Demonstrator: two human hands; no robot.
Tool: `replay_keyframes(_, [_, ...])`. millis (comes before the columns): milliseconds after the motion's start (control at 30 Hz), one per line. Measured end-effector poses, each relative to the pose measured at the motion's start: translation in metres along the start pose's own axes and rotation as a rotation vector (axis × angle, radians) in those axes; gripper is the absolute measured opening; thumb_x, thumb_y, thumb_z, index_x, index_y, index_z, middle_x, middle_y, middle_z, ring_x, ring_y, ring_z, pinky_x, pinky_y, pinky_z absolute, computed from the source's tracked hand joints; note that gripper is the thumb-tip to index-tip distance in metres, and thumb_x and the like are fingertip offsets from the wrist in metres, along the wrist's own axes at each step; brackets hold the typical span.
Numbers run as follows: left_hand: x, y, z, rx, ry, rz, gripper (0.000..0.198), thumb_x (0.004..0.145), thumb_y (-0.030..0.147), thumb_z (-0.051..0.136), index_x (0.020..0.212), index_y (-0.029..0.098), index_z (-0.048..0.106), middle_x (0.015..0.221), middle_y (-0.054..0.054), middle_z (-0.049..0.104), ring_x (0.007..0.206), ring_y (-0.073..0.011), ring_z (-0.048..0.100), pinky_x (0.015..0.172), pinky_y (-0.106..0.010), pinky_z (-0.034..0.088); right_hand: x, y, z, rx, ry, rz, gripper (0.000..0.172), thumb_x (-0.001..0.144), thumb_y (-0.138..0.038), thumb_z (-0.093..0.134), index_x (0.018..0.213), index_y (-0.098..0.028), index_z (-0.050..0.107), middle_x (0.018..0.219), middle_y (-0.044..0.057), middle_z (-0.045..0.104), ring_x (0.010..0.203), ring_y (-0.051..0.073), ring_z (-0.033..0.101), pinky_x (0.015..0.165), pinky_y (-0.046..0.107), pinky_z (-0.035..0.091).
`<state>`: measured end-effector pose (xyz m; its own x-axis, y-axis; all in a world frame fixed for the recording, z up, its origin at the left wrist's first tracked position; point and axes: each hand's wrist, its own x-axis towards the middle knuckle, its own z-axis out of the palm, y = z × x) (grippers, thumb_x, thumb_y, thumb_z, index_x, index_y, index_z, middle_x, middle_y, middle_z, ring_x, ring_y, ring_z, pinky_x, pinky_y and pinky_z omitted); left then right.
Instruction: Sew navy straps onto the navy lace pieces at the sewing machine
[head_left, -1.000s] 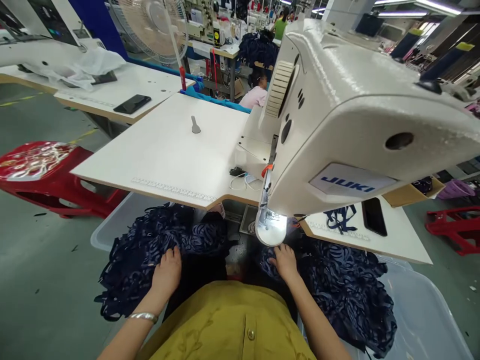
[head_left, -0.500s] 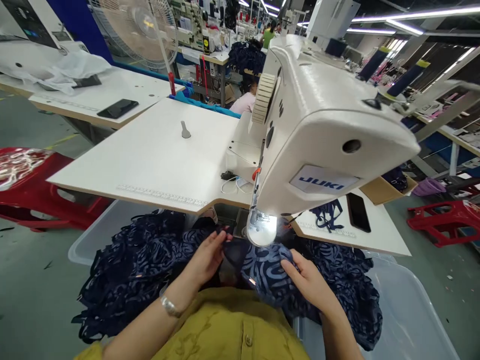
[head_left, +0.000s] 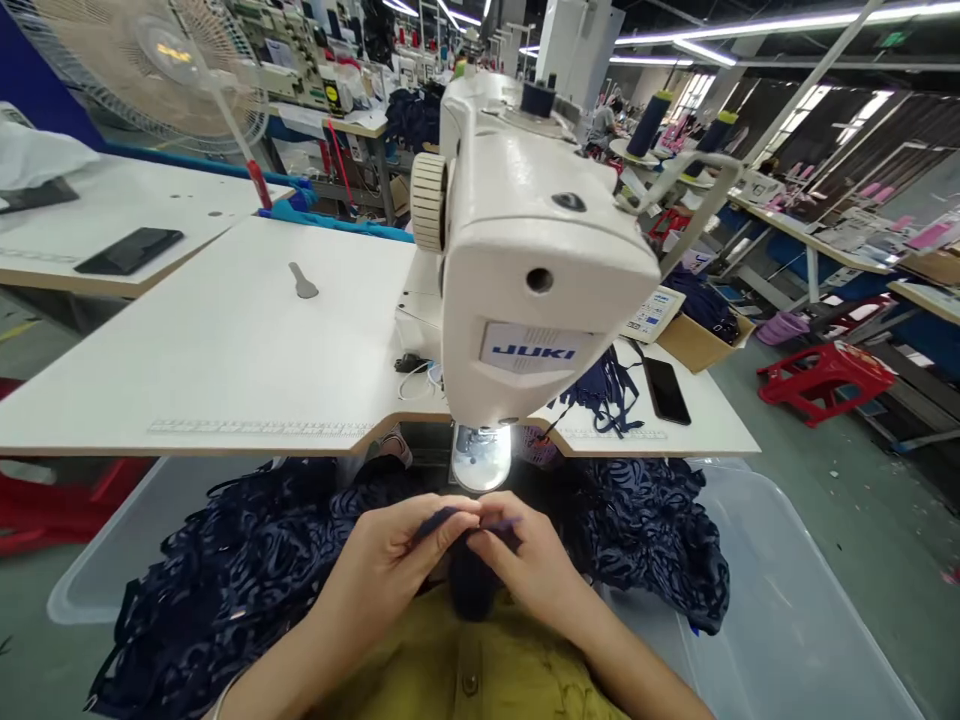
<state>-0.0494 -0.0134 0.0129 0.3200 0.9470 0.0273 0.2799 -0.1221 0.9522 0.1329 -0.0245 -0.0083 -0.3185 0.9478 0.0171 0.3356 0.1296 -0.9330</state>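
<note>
Close in front of the body, a dark navy fabric piece [head_left: 472,582] hangs from my two hands. My left hand [head_left: 401,550] pinches its upper edge between thumb and fingers. Fingertip to fingertip with it, my right hand [head_left: 529,550] grips the same edge, where a thin purplish bit shows. Just beyond the fingers is the lit needle area [head_left: 481,458] of a white JUKI sewing machine [head_left: 540,240]. Heaps of patterned navy garments lie on both sides, a left heap [head_left: 232,580] and a right heap [head_left: 652,540], over translucent plastic bins.
The white sewing table [head_left: 225,340] carries a small grey flat piece [head_left: 303,282]. To the machine's right lie navy straps [head_left: 611,390] and a phone [head_left: 666,390], with a cardboard box [head_left: 697,340] behind. A fan [head_left: 165,60] and a red stool [head_left: 825,380] stand farther off.
My hands have come together and lifted the fabric nearer the body. The patterned side that showed by my right hand is out of sight. The view has turned right.
</note>
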Motion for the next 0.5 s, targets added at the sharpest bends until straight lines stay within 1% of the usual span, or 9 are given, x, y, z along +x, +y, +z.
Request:
replay_keyframes(100, [0.007,0.0,0.003,0.051,0.052,-0.018,0.027,0.087,0.042,0.056,0.106,0.026,0.066,0.08,0.002,0.074,0.061,-0.0145,0.068,0.056,-0.021,0.055,0.001,-0.002,-0.013,-0.045,0.172,-0.021,0.006,0.086,-0.026,0.059,0.086,-0.021,0.061,0.079,-0.004,0.062,0.073,0.011,0.056,0.066,0.02,0.041])
replay_keyframes(133, [0.009,-0.001,0.004,0.114,0.102,0.019,0.029,0.087,0.042,0.056,0.11,0.026,0.064,0.077,0.003,0.073,0.059,-0.014,0.068,0.055,-0.021,0.055,0.003,-0.003,-0.017,-0.074,0.213,-0.013,0.011,0.086,-0.028,0.058,0.079,-0.02,0.059,0.073,-0.004,0.058,0.068,0.011,0.053,0.063,0.02,0.039])
replay_keyframes(200, [0.014,-0.003,0.006,0.337,0.278,0.216,0.032,0.088,0.037,0.057,0.118,0.025,0.058,0.086,0.001,0.073,0.073,-0.0162,0.07,0.066,-0.023,0.057,0.011,-0.006,-0.025,-0.131,0.268,0.024,0.023,0.087,-0.033,0.056,0.069,-0.02,0.05,0.064,-0.006,0.049,0.061,0.01,0.046,0.058,0.021,0.034])
replay_keyframes(233, [0.017,-0.004,0.007,0.478,0.377,0.364,0.035,0.087,0.034,0.059,0.12,0.024,0.057,0.096,-0.002,0.072,0.087,-0.0183,0.069,0.076,-0.027,0.056,0.017,-0.006,-0.028,-0.153,0.276,0.042,0.026,0.087,-0.035,0.055,0.068,-0.02,0.047,0.062,-0.006,0.045,0.06,0.01,0.044,0.057,0.021,0.032])
replay_keyframes(267, [0.02,-0.005,0.007,0.619,0.434,0.522,0.036,0.086,0.029,0.061,0.121,0.022,0.056,0.106,-0.005,0.07,0.099,-0.0201,0.066,0.087,-0.03,0.053,0.023,-0.006,-0.03,-0.167,0.27,0.05,0.027,0.087,-0.036,0.055,0.068,-0.02,0.045,0.061,-0.007,0.043,0.059,0.01,0.043,0.057,0.021,0.031])
replay_keyframes(300, [0.024,-0.006,0.007,0.743,0.437,0.668,0.037,0.086,0.025,0.062,0.122,0.02,0.056,0.113,-0.007,0.067,0.109,-0.0211,0.061,0.096,-0.033,0.048,0.03,-0.005,-0.032,-0.172,0.255,0.053,0.026,0.087,-0.036,0.055,0.069,-0.02,0.043,0.062,-0.007,0.043,0.06,0.01,0.043,0.057,0.022,0.031])
replay_keyframes(367, [0.03,-0.01,0.008,0.922,0.325,0.862,0.033,0.088,0.019,0.058,0.121,0.015,0.056,0.117,-0.009,0.066,0.116,-0.0208,0.057,0.106,-0.036,0.039,0.042,-0.001,-0.035,-0.155,0.218,0.048,0.024,0.086,-0.036,0.055,0.072,-0.021,0.043,0.064,-0.006,0.045,0.062,0.011,0.045,0.059,0.023,0.032])
replay_keyframes(433, [0.034,-0.014,0.008,1.024,0.213,0.917,0.03,0.091,0.017,0.052,0.119,0.01,0.056,0.118,-0.011,0.066,0.117,-0.0206,0.057,0.107,-0.036,0.036,0.05,0.005,-0.037,-0.11,0.185,0.048,0.022,0.086,-0.037,0.055,0.077,-0.022,0.044,0.065,-0.007,0.046,0.061,0.011,0.045,0.059,0.023,0.033])
replay_keyframes(500, [0.035,-0.02,0.008,1.067,0.203,0.894,0.027,0.092,0.017,0.05,0.117,0.009,0.057,0.12,-0.012,0.065,0.118,-0.0216,0.056,0.105,-0.037,0.035,0.052,0.012,-0.04,-0.057,0.149,0.046,0.02,0.088,-0.04,0.052,0.081,-0.022,0.045,0.063,-0.008,0.041,0.058,0.011,0.041,0.056,0.023,0.032])
